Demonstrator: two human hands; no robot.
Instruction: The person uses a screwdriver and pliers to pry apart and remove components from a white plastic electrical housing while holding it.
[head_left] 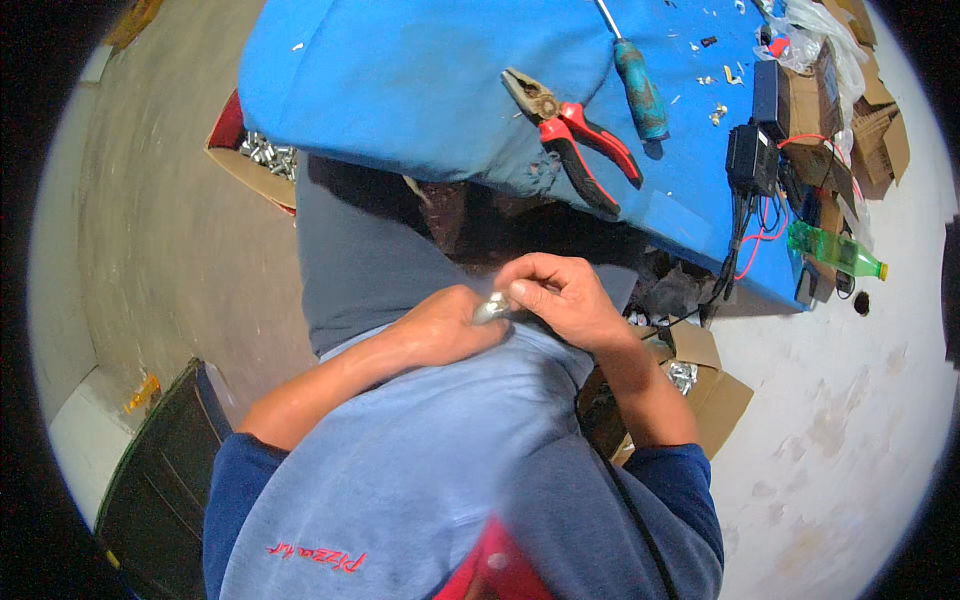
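Close to my lap, my left hand (448, 328) is closed around a small shiny silver metal piece (491, 308), which looks like a short cylinder. My right hand (568, 300) meets it there, thumb and forefinger pinched together at the piece's upper end. Fingers cover much of the piece, so its full shape is hidden. Beyond both hands, red-and-black combination pliers (575, 135) lie with their jaws a little apart on a blue-covered table (400, 90). A screwdriver with a worn teal handle (640, 92) rests to their right.
Left of the table, an open carton (268, 155) holds many small silver cylinders. Another cardboard box (725, 395) with shiny metal parts stands by my right forearm. Black adapters (752, 160) with red and black cables, a green bottle (835, 250) and torn cardboard crowd the table's right side.
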